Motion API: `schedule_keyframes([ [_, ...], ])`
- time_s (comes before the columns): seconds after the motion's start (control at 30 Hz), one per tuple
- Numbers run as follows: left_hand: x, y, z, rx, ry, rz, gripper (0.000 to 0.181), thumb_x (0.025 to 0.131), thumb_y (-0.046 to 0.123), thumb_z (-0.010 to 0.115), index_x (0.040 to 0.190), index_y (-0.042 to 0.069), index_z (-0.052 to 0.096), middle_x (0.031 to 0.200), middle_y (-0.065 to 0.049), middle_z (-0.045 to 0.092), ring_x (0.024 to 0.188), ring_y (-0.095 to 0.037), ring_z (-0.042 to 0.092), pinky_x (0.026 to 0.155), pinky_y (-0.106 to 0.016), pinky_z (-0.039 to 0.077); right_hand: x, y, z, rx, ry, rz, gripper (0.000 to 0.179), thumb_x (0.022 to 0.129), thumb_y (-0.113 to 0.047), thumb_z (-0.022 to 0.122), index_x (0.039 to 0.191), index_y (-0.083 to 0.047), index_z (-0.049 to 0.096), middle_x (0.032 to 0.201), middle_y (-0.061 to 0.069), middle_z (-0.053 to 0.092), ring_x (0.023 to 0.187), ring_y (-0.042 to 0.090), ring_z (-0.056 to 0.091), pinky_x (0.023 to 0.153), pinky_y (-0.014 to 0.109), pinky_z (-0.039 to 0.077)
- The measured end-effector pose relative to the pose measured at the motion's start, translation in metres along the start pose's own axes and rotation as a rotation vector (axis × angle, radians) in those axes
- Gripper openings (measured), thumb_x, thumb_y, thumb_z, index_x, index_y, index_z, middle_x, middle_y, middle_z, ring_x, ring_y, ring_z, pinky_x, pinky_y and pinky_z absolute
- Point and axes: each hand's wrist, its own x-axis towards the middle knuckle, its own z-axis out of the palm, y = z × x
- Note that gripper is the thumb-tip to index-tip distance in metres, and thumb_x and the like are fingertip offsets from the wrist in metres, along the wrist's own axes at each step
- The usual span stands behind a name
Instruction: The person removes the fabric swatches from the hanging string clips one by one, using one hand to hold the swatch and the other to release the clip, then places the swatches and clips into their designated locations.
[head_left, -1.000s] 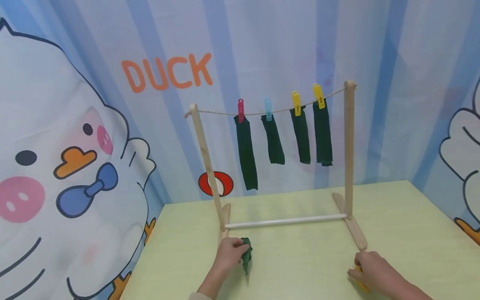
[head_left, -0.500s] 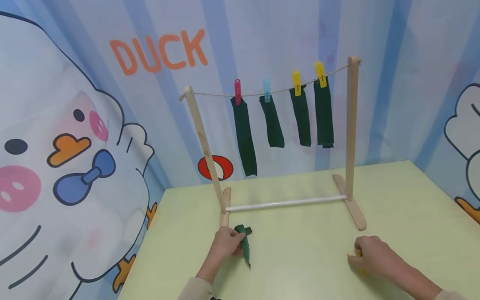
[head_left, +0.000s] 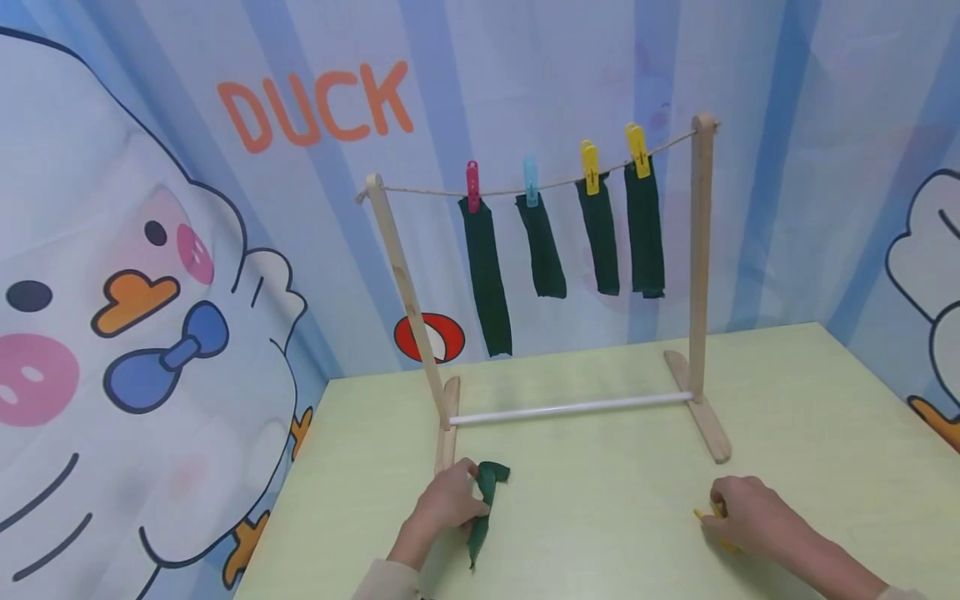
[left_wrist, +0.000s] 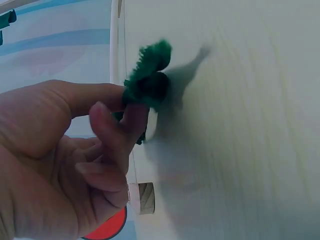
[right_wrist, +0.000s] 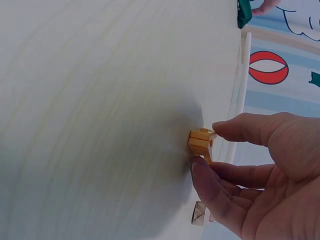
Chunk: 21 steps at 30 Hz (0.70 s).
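Note:
My left hand (head_left: pixel 447 498) pinches a strip of dark green cloth (head_left: pixel 487 492) between thumb and fingers, low over the table near the rack's left foot. The strip's top end flops to the right, and in the left wrist view the cloth (left_wrist: pixel 150 80) looks crumpled at the fingertips. At the right, my right hand (head_left: pixel 757 512) pinches a yellow clothespin (right_wrist: pixel 201 142), which is mostly hidden by the fingers in the head view. Behind both hands, several green cloth strips (head_left: pixel 486 275) hang from a string, held by a red clothespin (head_left: pixel 472 187), a light blue clothespin (head_left: pixel 531 182) and two yellow clothespins (head_left: pixel 590 169).
The wooden rack has a left post (head_left: pixel 408 300), a right post (head_left: pixel 701 258) and a white crossbar (head_left: pixel 570 409) low between them. Its right foot (head_left: pixel 708 429) points toward my right hand. A printed curtain (head_left: pixel 810 208) closes off the back of the pale yellow table (head_left: pixel 600 517).
The view has tipped downward since the first frame. My left hand has turned the green strip, whose lower end now swings leftward. My right hand stays nearly in place with the clothespin.

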Motion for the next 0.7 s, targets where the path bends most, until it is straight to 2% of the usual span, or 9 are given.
schedule_keyframes([
  [0.13,-0.001,0.005,-0.002,0.061,0.034,0.061,0.065,0.077,0.006,0.082,0.132,0.006,0.048,0.072,-0.004,0.055,0.060,-0.019,0.053,0.052,-0.033,0.040,0.002,-0.001,-0.001,-0.009,0.008,0.005,0.015,0.084,-0.008,0.075,0.081,-0.002,0.062,0.068,0.003,0.053,0.056,0.012,0.053,0.050,0.025,0.046],
  [0.23,-0.002,0.008,-0.005,0.084,0.019,0.114,0.068,0.076,0.001,0.079,0.135,0.010,0.049,0.074,-0.002,0.057,0.062,-0.018,0.052,0.052,-0.033,0.040,0.002,-0.002,-0.002,-0.010,0.017,0.003,0.014,0.083,-0.007,0.075,0.082,-0.001,0.062,0.069,0.003,0.054,0.056,0.012,0.053,0.049,0.025,0.046],
  [0.3,-0.001,0.009,-0.005,0.086,0.000,0.138,0.061,0.077,0.000,0.075,0.134,0.010,0.054,0.076,-0.005,0.059,0.064,-0.019,0.053,0.053,-0.034,0.040,0.002,-0.002,-0.002,-0.007,0.023,-0.001,0.014,0.083,-0.007,0.075,0.081,-0.001,0.062,0.068,0.003,0.053,0.055,0.012,0.053,0.049,0.025,0.046],
  [0.4,0.000,0.011,-0.005,0.097,-0.004,0.141,0.045,0.082,0.005,0.072,0.127,0.005,0.062,0.092,-0.011,0.064,0.075,-0.021,0.055,0.060,-0.038,0.045,0.002,-0.002,-0.001,-0.002,0.023,0.000,0.014,0.083,-0.007,0.074,0.080,-0.002,0.061,0.067,0.002,0.053,0.055,0.012,0.052,0.049,0.025,0.045],
  [0.53,0.005,0.010,0.000,0.102,0.069,0.137,0.035,0.091,0.016,0.068,0.119,-0.005,0.065,0.111,-0.020,0.062,0.088,-0.027,0.058,0.072,-0.046,0.051,0.001,-0.002,0.000,0.006,0.008,0.022,0.013,0.083,-0.006,0.074,0.080,-0.002,0.061,0.066,0.002,0.052,0.054,0.012,0.053,0.049,0.025,0.045],
  [0.63,0.009,0.009,0.003,0.073,0.133,0.130,0.029,0.096,0.010,0.062,0.117,-0.010,0.065,0.113,-0.025,0.062,0.095,-0.033,0.061,0.078,-0.050,0.053,0.002,-0.002,0.001,0.010,-0.001,0.036,0.012,0.083,-0.006,0.073,0.083,-0.001,0.063,0.067,0.003,0.053,0.055,0.012,0.054,0.050,0.025,0.046],
  [0.7,0.012,0.009,0.004,0.059,0.168,0.125,0.024,0.095,0.002,0.061,0.115,-0.011,0.065,0.116,-0.027,0.063,0.102,-0.037,0.063,0.084,-0.051,0.053,0.002,-0.002,0.001,0.009,-0.001,0.036,0.012,0.083,-0.006,0.073,0.084,0.000,0.063,0.068,0.003,0.054,0.055,0.012,0.054,0.050,0.025,0.047],
])
